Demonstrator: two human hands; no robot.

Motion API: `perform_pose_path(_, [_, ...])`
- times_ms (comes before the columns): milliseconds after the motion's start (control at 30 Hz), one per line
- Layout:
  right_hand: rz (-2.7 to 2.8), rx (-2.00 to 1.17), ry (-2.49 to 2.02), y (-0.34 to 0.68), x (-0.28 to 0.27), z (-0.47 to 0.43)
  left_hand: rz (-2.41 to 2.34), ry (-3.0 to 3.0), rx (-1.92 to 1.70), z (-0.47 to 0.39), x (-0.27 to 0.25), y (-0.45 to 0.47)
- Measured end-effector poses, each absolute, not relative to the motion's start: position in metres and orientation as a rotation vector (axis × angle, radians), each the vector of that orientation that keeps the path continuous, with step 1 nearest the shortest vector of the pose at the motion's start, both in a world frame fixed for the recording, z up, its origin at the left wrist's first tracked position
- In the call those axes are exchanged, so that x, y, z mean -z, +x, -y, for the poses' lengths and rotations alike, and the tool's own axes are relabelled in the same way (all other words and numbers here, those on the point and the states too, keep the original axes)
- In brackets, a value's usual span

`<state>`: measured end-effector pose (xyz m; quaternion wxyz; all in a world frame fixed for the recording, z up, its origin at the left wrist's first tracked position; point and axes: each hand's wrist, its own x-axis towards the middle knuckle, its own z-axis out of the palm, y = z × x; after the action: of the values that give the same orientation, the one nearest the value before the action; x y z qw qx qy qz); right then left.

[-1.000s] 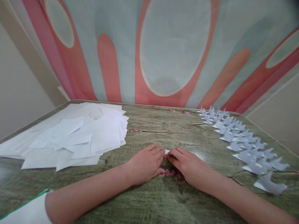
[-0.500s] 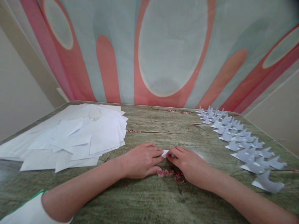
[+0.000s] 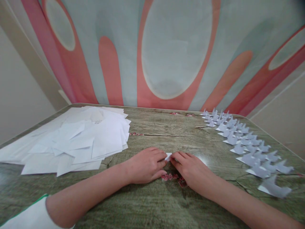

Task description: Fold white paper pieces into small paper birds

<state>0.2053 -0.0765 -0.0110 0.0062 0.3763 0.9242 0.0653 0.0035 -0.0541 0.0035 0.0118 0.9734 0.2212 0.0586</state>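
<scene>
Between my two hands, low on the tabletop, a small folded piece of white paper (image 3: 168,156) shows only in part; fingers cover the rest. My left hand (image 3: 146,165) lies over its left end, fingers closed on the paper against the table. From the other side, my right hand (image 3: 188,167) pinches the right end between thumb and fingertips. Over to the right stand several folded paper birds (image 3: 254,152) in rows, the nearest paper bird (image 3: 275,187) a little apart from the others.
A wide, loose pile of white paper sheets (image 3: 107,136) covers the left part of the wood-grain table (image 3: 162,124). Behind the table's far edge rises a wall covering (image 3: 176,47) with coral and pale grey-green shapes.
Both hands stay almost in place on the folded paper, with only slight finger movement. A bit more of the paper shows between them. The pile and the birds stand as before.
</scene>
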Motion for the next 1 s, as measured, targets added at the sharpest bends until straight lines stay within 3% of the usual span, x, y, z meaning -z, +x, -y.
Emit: perform_pose_path(1000, [-3.014, -0.049, 1.281, 0.217, 0.025, 0.056, -0.741, 3.035, -0.231, 0.054, 0.003, 0.0])
